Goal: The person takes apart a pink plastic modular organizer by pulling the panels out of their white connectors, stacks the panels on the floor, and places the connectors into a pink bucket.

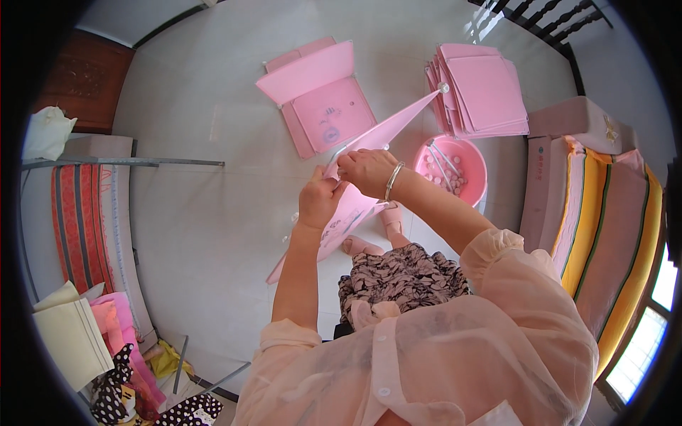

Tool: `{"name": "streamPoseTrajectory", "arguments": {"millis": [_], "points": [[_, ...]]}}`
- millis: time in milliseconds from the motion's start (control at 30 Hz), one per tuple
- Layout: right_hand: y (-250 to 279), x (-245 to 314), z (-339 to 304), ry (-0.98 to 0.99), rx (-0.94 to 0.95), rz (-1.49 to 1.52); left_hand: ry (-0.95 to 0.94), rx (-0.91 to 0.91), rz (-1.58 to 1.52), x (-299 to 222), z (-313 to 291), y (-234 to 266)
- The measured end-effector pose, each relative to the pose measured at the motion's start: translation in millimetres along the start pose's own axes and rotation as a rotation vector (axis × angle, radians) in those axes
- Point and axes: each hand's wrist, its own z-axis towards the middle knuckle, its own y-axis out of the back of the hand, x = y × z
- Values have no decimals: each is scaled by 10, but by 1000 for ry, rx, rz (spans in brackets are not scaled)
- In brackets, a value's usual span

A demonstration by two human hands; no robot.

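Note:
In front of me two pink panels meet at a raised edge, one (398,126) reaching away to the right, the other (341,216) slanting back toward my feet. My left hand (320,200) is closed on the panel edge near this meeting line. Just to its right, my right hand (368,172), with a bracelet at the wrist, has its fingers curled round the same place, hiding what is between them. A white round connector (444,87) sits on the far panel's corner. A pink basin (485,170) holds white connectors and pale rods (444,165).
Several loose pink panels (483,89) lie stacked at the far right. Other pink panels (330,106), one standing upright, rest on the tiled floor ahead. A striped-cover sofa (604,213) lines the right side. On the left are a metal bar (192,162) and piled cloth (117,319).

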Motion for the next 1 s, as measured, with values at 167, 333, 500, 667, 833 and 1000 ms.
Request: {"name": "streamPoseTrajectory", "arguments": {"millis": [167,333,500,667,833,1000], "points": [[70,-42,-11,-78,34,236,36,58,25,-55,-18,25],[203,-211,48,-336,320,889,24,48,3,-119,26,-44],[28,-124,-129,-53,-137,150,-23,-11,-1,-138,40,-105],[-14,-215,-264,267,-395,-48,0,34,25,-177,51,-163],[157,-185,-176,-256,-74,403,-1,83,47,-221,114,-101],[117,-340,-176,-384,88,929,-25,99,24,-259,159,-113]]}}
